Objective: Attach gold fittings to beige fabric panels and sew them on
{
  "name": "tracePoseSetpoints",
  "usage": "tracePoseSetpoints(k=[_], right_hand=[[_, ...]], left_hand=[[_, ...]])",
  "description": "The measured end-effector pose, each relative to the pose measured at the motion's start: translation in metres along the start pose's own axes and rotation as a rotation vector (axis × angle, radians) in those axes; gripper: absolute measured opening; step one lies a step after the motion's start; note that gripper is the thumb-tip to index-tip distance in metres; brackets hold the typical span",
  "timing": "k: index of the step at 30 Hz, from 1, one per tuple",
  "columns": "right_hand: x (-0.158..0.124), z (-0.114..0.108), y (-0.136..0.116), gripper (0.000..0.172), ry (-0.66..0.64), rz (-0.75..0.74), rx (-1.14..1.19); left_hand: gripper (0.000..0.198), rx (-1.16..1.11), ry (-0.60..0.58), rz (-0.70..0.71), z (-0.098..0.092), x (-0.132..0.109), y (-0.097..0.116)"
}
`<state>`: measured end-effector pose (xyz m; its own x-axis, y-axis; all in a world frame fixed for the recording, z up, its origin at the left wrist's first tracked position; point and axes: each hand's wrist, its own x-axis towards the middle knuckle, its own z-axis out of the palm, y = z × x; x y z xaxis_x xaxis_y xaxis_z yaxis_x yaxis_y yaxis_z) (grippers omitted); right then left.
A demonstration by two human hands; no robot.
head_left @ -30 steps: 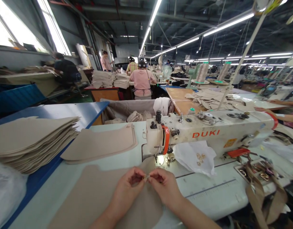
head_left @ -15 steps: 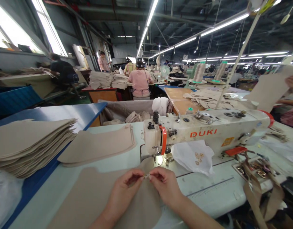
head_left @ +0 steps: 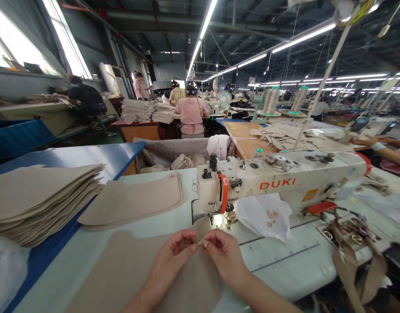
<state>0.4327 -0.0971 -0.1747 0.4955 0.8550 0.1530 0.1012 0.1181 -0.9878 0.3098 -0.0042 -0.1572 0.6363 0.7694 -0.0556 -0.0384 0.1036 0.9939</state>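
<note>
My left hand (head_left: 172, 257) and my right hand (head_left: 225, 256) meet fingertip to fingertip in front of the sewing machine (head_left: 304, 178). Between them they pinch a small pale piece with a gold-coloured bit (head_left: 200, 241), too small to make out clearly. Both hands are closed, thumb against forefinger. Below them a beige fabric panel (head_left: 121, 265) lies flat, its far end by the lit needle area (head_left: 217, 221). To the right of the needle, a white cloth (head_left: 252, 213) carries several small gold-coloured metal fittings (head_left: 271, 217).
Beige panels (head_left: 138, 200) lie stacked on the left of the machine table, with a taller stack (head_left: 40, 195) on the blue-edged table. At right, a tray (head_left: 346, 234) holds metal fittings and beige straps (head_left: 346, 278). A co-worker's arm (head_left: 389, 150) shows at far right.
My hands stay in nearly the same place, still pinching the small piece. At far right, the co-worker's raised beige panel has gone from view and their hands are lower.
</note>
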Motion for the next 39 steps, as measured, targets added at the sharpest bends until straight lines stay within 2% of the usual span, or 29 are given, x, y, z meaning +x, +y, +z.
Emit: tracePoseSetpoints(k=[4, 7, 21, 33, 36, 39], right_hand=[[-0.002, 0.0, -0.003, 0.012, -0.018, -0.015, -0.031], [-0.003, 0.0, -0.006, 0.012, -0.021, -0.02, -0.067], [-0.002, -0.014, -0.01, 0.012, -0.075, -0.02, -0.206], [-0.002, -0.018, -0.013, 0.014, -0.112, -0.161, -0.428], [-0.001, -0.021, -0.015, 0.015, -0.128, -0.162, -0.451], [0.0, -0.026, -0.014, 0.015, -0.118, -0.103, -0.414]], left_hand=[[0.022, 0.074, -0.052, 0.029, 0.003, -0.001, -0.002], [0.018, 0.159, -0.046, 0.049, 0.003, -0.001, -0.004], [0.019, 0.208, -0.055, 0.058, 0.002, 0.0, -0.014], [0.02, 0.198, -0.045, 0.026, 0.006, 0.0, -0.016], [0.022, 0.234, -0.075, 0.034, 0.006, 0.001, -0.017], [0.022, 0.315, -0.125, 0.067, 0.005, 0.004, -0.017]])
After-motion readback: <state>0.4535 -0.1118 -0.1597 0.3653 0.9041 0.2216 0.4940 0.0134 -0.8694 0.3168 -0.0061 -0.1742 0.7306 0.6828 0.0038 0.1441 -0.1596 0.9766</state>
